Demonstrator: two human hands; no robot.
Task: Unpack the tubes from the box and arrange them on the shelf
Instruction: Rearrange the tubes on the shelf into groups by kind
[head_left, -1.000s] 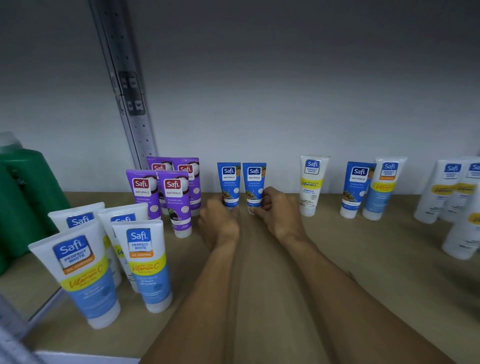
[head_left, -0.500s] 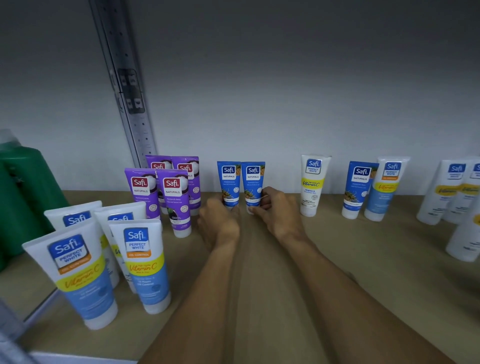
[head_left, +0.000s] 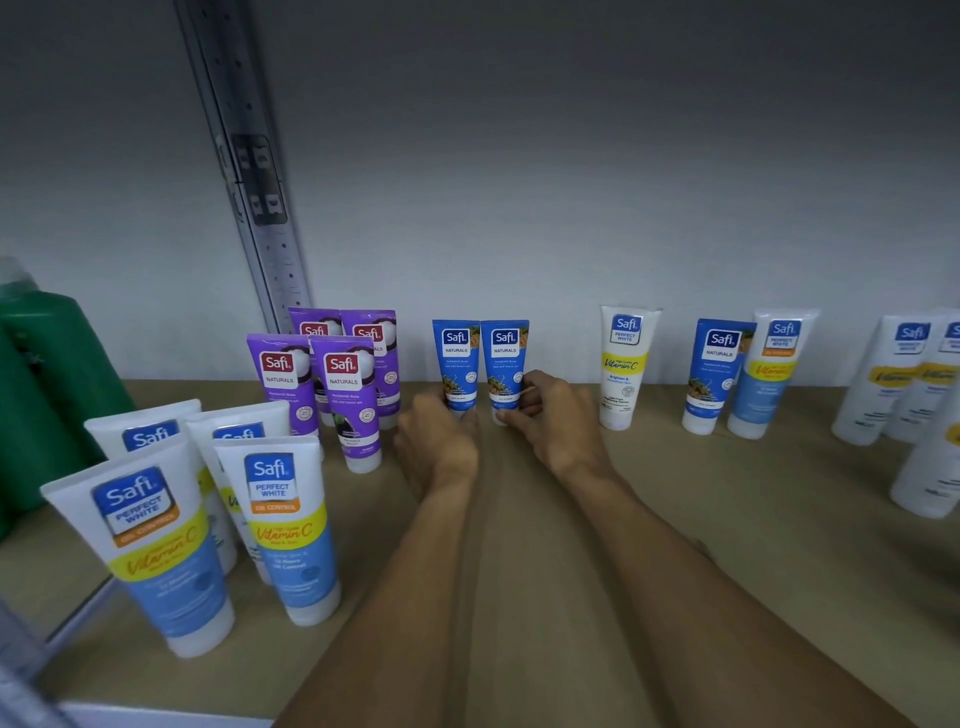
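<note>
No shift: twin upright blue tubes (head_left: 455, 364), caps down

The purple tubes (head_left: 343, 395) and blue tubes (head_left: 456, 364) read "Safi NATURALS", the near white-and-blue tubes (head_left: 280, 525) "Safi PERFECT WHITE OIL CONTROL Vitamin C", the lone white tube (head_left: 623, 364) "Safi PERFECT WHITE Vitamin C".

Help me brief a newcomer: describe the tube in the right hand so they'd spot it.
On the shelf, right of the purple tubes, two small blue tubes stand together at the back wall. It is the right blue tube, its base pinched by the right hand; the left hand holds its twin, and the white tube beyond is taller.
</note>
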